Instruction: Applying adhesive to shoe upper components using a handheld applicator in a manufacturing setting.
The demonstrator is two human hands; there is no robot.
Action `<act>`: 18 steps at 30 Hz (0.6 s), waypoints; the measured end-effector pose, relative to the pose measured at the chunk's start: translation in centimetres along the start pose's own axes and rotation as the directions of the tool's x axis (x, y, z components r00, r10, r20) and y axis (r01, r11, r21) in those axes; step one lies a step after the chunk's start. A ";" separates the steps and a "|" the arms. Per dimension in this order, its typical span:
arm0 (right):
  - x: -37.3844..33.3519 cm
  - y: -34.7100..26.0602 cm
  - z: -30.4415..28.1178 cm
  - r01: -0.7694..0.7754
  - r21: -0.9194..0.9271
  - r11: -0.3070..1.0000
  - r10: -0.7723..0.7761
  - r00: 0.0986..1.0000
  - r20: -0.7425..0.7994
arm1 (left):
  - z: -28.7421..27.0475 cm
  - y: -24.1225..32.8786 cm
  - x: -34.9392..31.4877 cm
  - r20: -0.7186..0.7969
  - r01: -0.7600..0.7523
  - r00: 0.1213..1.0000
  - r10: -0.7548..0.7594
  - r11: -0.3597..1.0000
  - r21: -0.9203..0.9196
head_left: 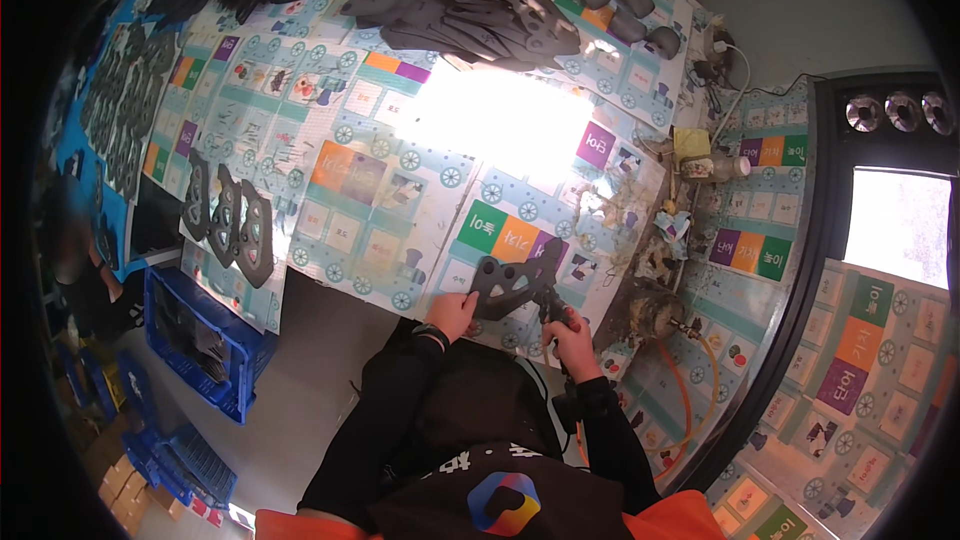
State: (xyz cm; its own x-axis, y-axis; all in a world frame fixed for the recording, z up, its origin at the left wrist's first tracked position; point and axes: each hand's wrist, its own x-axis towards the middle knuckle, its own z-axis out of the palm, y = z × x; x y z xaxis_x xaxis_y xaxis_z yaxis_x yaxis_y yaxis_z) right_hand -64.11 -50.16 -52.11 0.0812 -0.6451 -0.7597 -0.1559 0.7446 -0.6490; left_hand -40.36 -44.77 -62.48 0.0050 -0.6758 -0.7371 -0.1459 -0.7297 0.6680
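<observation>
My left hand (452,315) pinches the lower left edge of a flat dark grey cut-out piece (490,302), which looks like foam and has rounded openings. The piece is held over the near edge of the patterned tabletop (400,240). In my right hand (572,343) is a dark spray gun (545,285), its handle wrapped by my fingers. The gun's upper part overlaps the right side of the piece, and I cannot tell whether they touch. A black hose (545,395) runs down near my right forearm.
Several similar grey pieces (228,225) lie at the table's left edge, and a large heap (450,5) sits at the back. Rounded grey pieces (628,18) lie far right. A crusted, messy container (650,310) stands right. Blue crates (205,340) sit lower left, near another person.
</observation>
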 end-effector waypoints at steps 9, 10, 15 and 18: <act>0.9 0.6 -1.2 0.054 -0.009 0.999 -0.054 0.998 -0.042 | -0.2 0.4 -0.2 0.008 0.026 1.000 -0.025 1.000 -0.009; 1.0 0.7 -1.3 0.067 -0.002 0.998 -0.067 0.997 -0.046 | -0.1 0.4 -0.1 0.008 0.024 1.000 -0.024 1.000 -0.001; 1.1 -0.1 -1.4 0.060 -0.002 0.998 -0.060 0.996 -0.070 | -0.3 0.4 -0.2 0.024 0.044 0.999 -0.044 0.999 -0.020; 1.4 0.1 -1.6 0.048 0.010 0.999 -0.046 0.995 -0.093 | -0.4 0.6 -0.2 0.034 0.059 0.998 -0.058 0.998 -0.028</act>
State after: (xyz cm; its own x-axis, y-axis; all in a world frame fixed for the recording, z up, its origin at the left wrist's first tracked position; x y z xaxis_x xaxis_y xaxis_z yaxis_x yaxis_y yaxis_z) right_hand -65.57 -51.29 -53.15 -0.0038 -0.6922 -0.7217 -0.1416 0.7148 -0.6848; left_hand -40.09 -45.11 -61.88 -0.0201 -0.6286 -0.7775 -0.1175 -0.7707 0.6262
